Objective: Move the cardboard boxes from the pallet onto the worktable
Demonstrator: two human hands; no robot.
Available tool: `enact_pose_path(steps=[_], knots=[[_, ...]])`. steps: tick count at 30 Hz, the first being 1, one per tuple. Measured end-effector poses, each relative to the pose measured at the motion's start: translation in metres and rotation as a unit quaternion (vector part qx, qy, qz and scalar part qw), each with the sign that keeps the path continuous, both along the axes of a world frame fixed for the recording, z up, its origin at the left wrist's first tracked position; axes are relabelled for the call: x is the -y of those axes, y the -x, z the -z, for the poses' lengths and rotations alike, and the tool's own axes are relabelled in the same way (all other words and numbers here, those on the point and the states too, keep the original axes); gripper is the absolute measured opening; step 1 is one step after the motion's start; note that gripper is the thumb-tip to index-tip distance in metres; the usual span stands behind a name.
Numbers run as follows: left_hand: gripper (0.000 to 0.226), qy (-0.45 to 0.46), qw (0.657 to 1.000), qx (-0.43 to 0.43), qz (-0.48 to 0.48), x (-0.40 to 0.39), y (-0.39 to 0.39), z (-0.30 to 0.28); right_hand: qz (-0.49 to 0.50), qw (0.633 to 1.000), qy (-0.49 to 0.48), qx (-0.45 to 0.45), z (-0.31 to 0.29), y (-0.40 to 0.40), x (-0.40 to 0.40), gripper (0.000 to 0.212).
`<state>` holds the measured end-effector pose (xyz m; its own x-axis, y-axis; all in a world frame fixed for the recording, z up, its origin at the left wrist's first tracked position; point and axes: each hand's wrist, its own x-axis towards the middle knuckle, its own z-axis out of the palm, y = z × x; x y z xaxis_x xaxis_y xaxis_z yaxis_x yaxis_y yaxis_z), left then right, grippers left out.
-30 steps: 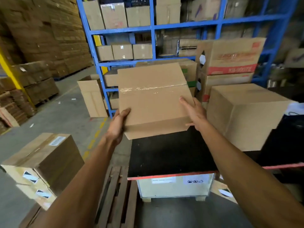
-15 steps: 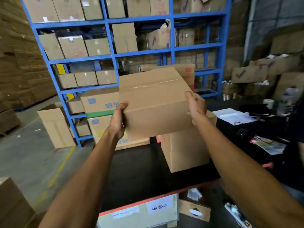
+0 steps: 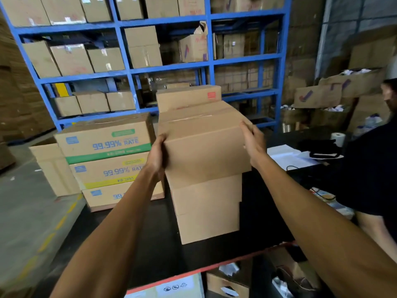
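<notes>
Worktable [image 3: 133,250]: fingers [image 3: 247,134] clasping box [image 3: 206,151]

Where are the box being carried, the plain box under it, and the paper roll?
carried box [image 3: 206,151], head view, middle of its front face
plain box underneath [image 3: 207,214], head view, front face
paper roll [image 3: 338,139], head view, its white side

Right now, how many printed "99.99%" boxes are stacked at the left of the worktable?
3, in one stack: the top box with a green band, the middle box with a yellow band, the bottom box partly behind the left arm. More may be hidden.
</notes>
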<state>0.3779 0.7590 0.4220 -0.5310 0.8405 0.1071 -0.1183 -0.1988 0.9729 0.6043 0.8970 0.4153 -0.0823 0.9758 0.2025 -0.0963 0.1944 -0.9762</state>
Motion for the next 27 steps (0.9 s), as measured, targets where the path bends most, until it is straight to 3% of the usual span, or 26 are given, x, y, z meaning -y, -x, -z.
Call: enact_pose_path(steps=[8, 10, 13, 17, 21, 27], knots=[[0.035, -0.005, 1.000, -0.025, 0.000, -0.044, 0.014, -0.009, -0.068, 0.997, -0.033, 0.034, 0.016, 0.001, -0.045, 0.043], [0.044, -0.006, 0.999, -0.038, 0.007, -0.049, 0.024, -0.004, -0.084, 0.992, -0.052, 0.073, 0.020, 0.005, -0.058, 0.048], [0.037, -0.013, 0.996, -0.072, -0.052, -0.047, 0.029, 0.015, -0.085, 0.983, -0.074, 0.142, 0.034, 0.006, -0.063, 0.061], [0.054, 0.039, 0.992, -0.105, -0.061, -0.045, 0.031, 0.063, -0.063, 0.972, -0.073, 0.213, 0.084, -0.001, -0.057, 0.055], [0.026, 0.083, 0.985, -0.121, -0.092, -0.041, 0.031, 0.106, -0.025, 0.975, -0.052, 0.215, 0.128, -0.001, -0.048, 0.047], [0.032, 0.112, 0.972, -0.172, -0.117, -0.038, 0.035, 0.111, 0.014, 0.978, -0.045, 0.204, 0.131, 0.012, -0.047, 0.045]])
